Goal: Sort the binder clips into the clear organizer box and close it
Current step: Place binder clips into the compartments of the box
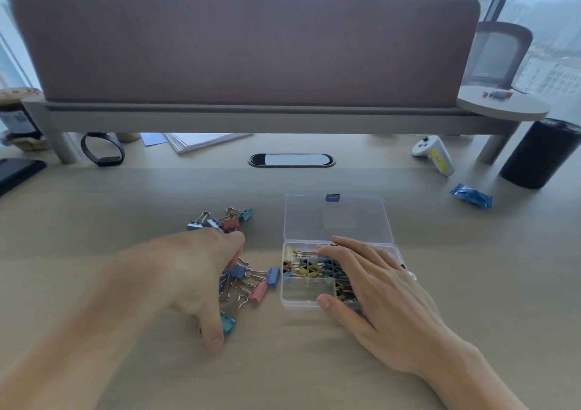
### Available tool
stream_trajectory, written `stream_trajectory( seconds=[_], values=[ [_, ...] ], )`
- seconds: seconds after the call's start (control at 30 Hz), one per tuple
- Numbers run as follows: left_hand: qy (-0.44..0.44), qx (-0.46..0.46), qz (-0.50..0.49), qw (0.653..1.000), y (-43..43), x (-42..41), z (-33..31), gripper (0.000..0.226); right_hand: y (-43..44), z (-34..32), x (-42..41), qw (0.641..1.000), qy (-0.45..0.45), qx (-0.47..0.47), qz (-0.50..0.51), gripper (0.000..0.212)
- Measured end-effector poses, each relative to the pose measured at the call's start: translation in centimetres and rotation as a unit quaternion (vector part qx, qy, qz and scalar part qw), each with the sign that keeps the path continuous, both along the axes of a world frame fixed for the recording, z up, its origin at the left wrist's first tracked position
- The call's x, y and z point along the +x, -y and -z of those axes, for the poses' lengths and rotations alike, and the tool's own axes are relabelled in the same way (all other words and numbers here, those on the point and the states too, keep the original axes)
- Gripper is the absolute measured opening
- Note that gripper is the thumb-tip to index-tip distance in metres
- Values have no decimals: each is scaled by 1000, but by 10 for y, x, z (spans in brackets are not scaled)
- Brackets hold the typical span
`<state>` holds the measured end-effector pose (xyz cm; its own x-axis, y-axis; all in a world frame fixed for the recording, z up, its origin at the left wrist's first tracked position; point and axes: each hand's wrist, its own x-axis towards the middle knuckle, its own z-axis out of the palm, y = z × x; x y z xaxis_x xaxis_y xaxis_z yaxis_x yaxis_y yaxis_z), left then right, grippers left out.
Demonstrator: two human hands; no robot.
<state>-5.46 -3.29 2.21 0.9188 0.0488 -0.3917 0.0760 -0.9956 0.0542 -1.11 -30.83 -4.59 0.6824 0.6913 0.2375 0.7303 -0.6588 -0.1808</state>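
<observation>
On the desk [94, 208] the box [298, 294] lies open, loose clips [273, 277] just left; a careless scoop could, I judge, scatter clips or knock the light box. The right hand [377, 287] lies flat over its filled cells, fingers [355, 249] straight; the left hand [188, 268] curls over the loose clips, grip hidden.

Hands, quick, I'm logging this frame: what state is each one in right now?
Left hand: curled over the loose binder clips; holding one cannot be told.
Right hand: open, resting flat on the clear organizer box.
</observation>
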Motion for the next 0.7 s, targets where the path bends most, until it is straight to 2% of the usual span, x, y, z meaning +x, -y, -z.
stream_trajectory(
  seconds=[0.13, 0.47, 0.57, 0.63, 0.7],
  values=[
    [-15, 8, 7, 1000, 2, 1, 7, 77, 0, 0, 0, 1000, -2, 0, 3, 64],
    [61, -83, -8, 995, -11, 4, -3, 63, 0, 0, -1, 1000, 0, 12, 6, 64],
    [4, -124, -53, 991, -17, -3, -12, 61, -1, 0, 0, 1000, 0, 12, 4, 64],
    [-27, -109, -54, 992, -14, -4, -6, 60, -1, 1, 0, 1000, -2, 13, 4, 64],
    [-22, -79, -42, 996, -10, 0, 4, 56, 0, 1, 0, 1000, 0, 19, 6, 63]
  ],
)
